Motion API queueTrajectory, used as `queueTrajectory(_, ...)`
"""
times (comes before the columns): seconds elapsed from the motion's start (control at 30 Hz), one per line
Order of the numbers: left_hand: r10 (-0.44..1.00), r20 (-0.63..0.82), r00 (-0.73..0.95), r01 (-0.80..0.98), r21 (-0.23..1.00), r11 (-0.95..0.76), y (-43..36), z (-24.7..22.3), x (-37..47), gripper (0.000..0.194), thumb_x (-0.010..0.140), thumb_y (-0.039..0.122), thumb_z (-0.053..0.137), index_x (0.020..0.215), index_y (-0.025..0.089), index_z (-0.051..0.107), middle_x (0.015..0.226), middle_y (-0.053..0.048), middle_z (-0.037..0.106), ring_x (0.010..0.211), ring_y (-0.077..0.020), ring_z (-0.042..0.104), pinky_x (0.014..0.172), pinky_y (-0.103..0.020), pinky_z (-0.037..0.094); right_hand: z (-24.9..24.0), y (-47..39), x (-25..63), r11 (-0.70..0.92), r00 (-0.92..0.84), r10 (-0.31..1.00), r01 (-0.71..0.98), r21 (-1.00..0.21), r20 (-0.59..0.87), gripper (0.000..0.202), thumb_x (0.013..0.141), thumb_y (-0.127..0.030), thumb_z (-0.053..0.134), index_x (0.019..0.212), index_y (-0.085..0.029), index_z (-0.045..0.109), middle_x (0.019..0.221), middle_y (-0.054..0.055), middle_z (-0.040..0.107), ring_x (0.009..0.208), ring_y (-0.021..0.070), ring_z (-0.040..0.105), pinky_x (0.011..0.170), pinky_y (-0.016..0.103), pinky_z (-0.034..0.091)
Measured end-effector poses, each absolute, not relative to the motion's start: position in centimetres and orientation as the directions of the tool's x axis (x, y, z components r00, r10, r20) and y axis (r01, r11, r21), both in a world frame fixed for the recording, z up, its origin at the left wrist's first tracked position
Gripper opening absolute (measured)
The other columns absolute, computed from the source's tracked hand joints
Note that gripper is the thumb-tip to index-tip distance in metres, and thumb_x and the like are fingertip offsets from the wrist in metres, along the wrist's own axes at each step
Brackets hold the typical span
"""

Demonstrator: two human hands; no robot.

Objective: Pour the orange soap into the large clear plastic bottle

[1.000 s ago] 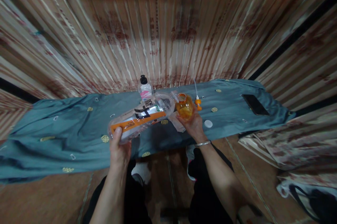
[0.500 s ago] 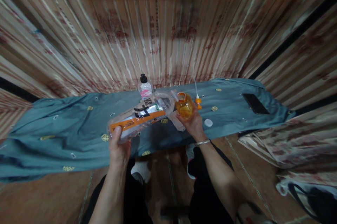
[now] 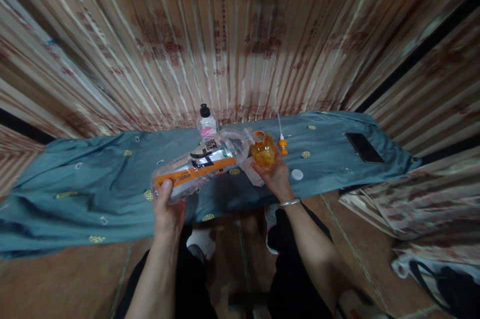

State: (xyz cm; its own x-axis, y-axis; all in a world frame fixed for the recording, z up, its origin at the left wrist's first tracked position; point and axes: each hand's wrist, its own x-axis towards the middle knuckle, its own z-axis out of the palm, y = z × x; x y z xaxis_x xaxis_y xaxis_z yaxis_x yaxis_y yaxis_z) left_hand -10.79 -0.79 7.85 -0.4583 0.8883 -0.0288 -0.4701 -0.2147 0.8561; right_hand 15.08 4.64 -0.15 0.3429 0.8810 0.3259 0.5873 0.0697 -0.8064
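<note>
While the left hand (image 3: 168,216) holds the base end of a large clear bottle (image 3: 198,171), the right hand (image 3: 277,176) holds a small amber jar (image 3: 264,155) beside the bottle's neck. Left grip: clamped on the bottle, thumb laid over the orange band of its label. Right grip: wrapped round the jar's side, jar roughly upright, mouth uncovered. Bottle lies well over on its side, base toward the front edge of the table, neck pointing to the right and toward the far edge. Neck is at the jar's rim; contact between the two cannot be told. Level of any liquid in either vessel: not readable.

Both vessels are above the middle of the table, which is covered by a teal cloth (image 3: 105,179). Near the far edge, behind the bottle, stands a black-capped bottle (image 3: 207,126) with pink print. Just right of the jar lies an orange-and-white pump (image 3: 282,144), its tube toward the far edge. A white disc (image 3: 297,174) lies closer to the front edge, right of the right hand. Below the bottle's shoulder: a pale flat piece (image 3: 253,174), partly hidden. Toward the right end: a black phone (image 3: 363,148), lying flat.
</note>
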Motion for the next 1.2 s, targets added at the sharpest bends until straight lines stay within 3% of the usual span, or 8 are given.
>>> queueTrajectory(0.17,0.882,-0.014,-0.471,-0.454,0.861,-0.229,-0.9,8.1,-10.7,0.047,0.056,0.052,0.096,0.089,0.023,0.081,0.093,-0.004,0.082,0.09,-0.0261,0.074,0.097,-0.043,0.06,-0.5,4.7,15.2,0.111,0.329,0.868,0.602,-0.791,0.372,0.092,0.075,-0.041,0.086,0.154,-0.02,0.044,0.139,0.016,0.069,0.129,0.0355,0.068,0.109,0.052,0.055)
queueTrajectory(0.33,0.9,0.03,-0.436,-0.418,0.878,-0.232,-1.2,8.1,-10.8,0.05,0.062,0.052,0.093,0.102,0.024,0.08,0.099,-0.006,0.082,0.103,-0.0327,0.076,0.099,-0.049,0.059,-0.3,4.7,15.2,0.104,0.336,0.861,0.618,-0.779,0.382,0.09,0.074,-0.04,0.087,0.151,-0.017,0.047,0.136,0.018,0.07,0.126,0.037,0.069,0.106,0.052,0.057)
queueTrajectory(0.63,0.915,0.045,-0.402,-0.402,0.889,-0.22,-2.2,8.5,-11.0,0.052,0.06,0.045,0.095,0.106,0.025,0.08,0.107,-0.005,0.083,0.107,-0.0326,0.075,0.102,-0.051,0.059,0.2,4.5,15.3,0.092,0.334,0.859,0.646,-0.758,0.388,0.09,0.074,-0.044,0.086,0.15,-0.018,0.048,0.134,0.017,0.071,0.124,0.0366,0.07,0.102,0.052,0.059)
queueTrajectory(0.87,0.922,0.022,-0.386,-0.419,0.886,-0.197,-2.7,8.7,-11.0,0.061,0.056,0.042,0.098,0.112,0.026,0.078,0.115,-0.009,0.081,0.117,-0.0379,0.072,0.105,-0.054,0.056,1.4,3.9,15.2,0.066,0.314,0.883,0.651,-0.756,0.349,0.076,0.079,-0.039,0.082,0.145,-0.019,0.052,0.125,0.013,0.073,0.115,0.035,0.074,0.092,0.041,0.06)
queueTrajectory(1.07,0.914,-0.007,-0.406,-0.414,0.893,-0.177,-3.0,8.1,-11.2,0.065,0.056,0.036,0.097,0.117,0.028,0.076,0.114,-0.005,0.08,0.116,-0.0347,0.071,0.106,-0.052,0.054,0.9,4.1,15.5,0.082,0.318,0.871,0.656,-0.75,0.374,0.08,0.076,-0.039,0.083,0.146,-0.016,0.052,0.129,0.015,0.073,0.119,0.0357,0.073,0.097,0.043,0.059)
queueTrajectory(1.2,0.919,0.001,-0.394,-0.425,0.887,-0.183,-3.2,7.5,-11.4,0.058,0.058,0.035,0.096,0.112,0.026,0.077,0.11,-0.006,0.081,0.11,-0.033,0.073,0.106,-0.051,0.054,0.3,4.3,15.7,0.08,0.338,0.855,0.662,-0.745,0.393,0.081,0.073,-0.04,0.084,0.142,-0.013,0.054,0.132,0.019,0.072,0.119,0.0356,0.072,0.097,0.046,0.06)
